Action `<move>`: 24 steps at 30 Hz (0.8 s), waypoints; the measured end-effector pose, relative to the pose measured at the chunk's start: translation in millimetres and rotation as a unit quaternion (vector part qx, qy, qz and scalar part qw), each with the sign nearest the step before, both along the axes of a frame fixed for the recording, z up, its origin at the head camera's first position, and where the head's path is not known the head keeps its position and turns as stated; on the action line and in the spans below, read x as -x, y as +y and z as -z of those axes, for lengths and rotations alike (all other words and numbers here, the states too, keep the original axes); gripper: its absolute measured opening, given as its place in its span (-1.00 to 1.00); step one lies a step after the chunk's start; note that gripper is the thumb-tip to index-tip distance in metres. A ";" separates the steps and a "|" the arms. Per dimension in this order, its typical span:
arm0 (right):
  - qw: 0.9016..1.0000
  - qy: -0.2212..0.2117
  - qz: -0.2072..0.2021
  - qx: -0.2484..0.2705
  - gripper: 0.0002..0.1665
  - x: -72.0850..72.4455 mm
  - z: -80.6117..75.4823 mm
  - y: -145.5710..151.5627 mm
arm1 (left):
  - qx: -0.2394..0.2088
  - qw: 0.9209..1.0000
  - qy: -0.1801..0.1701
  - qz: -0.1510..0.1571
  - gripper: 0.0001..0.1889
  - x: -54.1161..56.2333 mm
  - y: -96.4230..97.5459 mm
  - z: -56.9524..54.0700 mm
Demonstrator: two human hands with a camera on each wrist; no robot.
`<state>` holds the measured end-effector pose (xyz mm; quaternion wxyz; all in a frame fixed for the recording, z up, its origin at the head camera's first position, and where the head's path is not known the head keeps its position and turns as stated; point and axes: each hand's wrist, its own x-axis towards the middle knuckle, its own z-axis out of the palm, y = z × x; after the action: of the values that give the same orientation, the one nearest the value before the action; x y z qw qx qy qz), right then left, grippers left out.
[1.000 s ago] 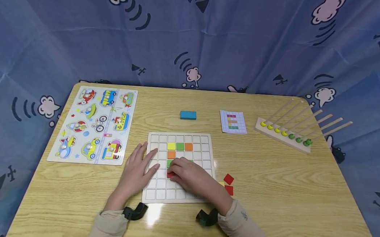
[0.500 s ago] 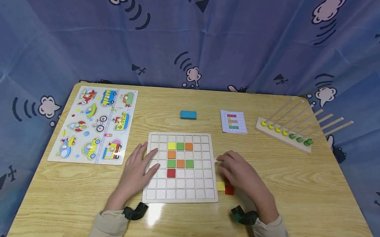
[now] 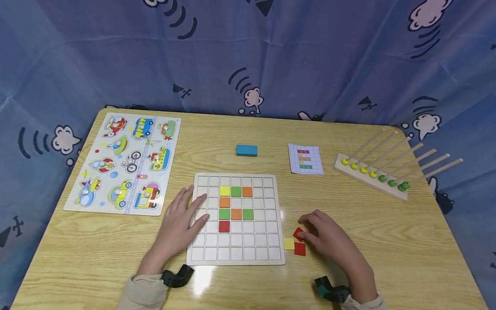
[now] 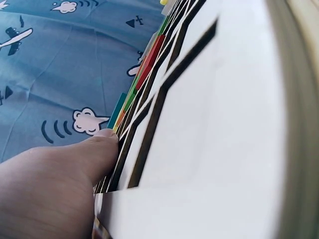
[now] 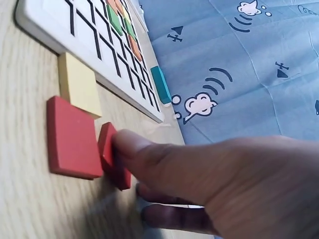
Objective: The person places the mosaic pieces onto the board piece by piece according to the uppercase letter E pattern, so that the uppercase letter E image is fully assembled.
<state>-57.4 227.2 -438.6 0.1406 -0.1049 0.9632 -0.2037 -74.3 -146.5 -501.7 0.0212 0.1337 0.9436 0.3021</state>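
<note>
My left hand (image 3: 177,225) rests with spread fingers on the left side of a white grid board (image 3: 260,254). In the left wrist view its thumb (image 4: 99,149) lies along the board. Yellow, green and orange tiles sit in the board's cells, with one red tile (image 3: 224,226) lowest. My right hand (image 3: 327,233) is beside the board's right edge, fingers bent with a gap to the thumb. Its thumb (image 5: 137,147) touches a loose, turned red tile (image 5: 110,154). Another red tile (image 5: 75,139) and a yellow tile (image 5: 79,87) lie flat close by.
A vehicle puzzle board (image 3: 122,165) lies at the left. Behind the grid are a blue block (image 3: 246,150) and a pattern card (image 3: 305,159). A wooden peg stand (image 3: 370,176) with yellow and green beads is at the right. A curtain hangs behind the table (image 3: 385,241).
My right hand has left the red tile in the grid and moved right, then slightly down to the loose red tile. The left hand has stayed in place.
</note>
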 end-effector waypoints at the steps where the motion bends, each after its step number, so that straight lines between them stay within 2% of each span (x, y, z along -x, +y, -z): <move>1: 1.000 0.003 0.000 0.002 -0.68 -0.3 0.9 -0.1 | -0.001 1.000 0.000 0.000 -0.43 0.0 0.1 0.0; 8: 1.000 0.022 -0.001 0.014 -0.64 -2.5 6.3 0.7 | -0.002 1.000 0.001 0.000 -0.44 0.0 0.6 -1.2; 14: 0.999 0.044 0.002 0.009 -0.68 -2.9 8.1 1.7 | -0.001 1.000 0.001 0.001 -0.44 -0.1 0.8 -2.4; 19: 0.999 0.034 0.019 -0.008 -0.55 -3.5 5.5 3.1 | 0.000 1.000 0.001 0.000 -0.44 -0.5 0.7 -3.0; 24: 0.999 0.030 0.015 -0.019 -0.58 -3.3 4.4 2.9 | 0.001 1.000 0.000 0.001 -0.43 -0.8 0.4 -3.1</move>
<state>-54.2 230.0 -443.0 0.1108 -0.0937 0.9721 -0.1843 -73.5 -146.0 -498.6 0.0217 0.1342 0.9439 0.3010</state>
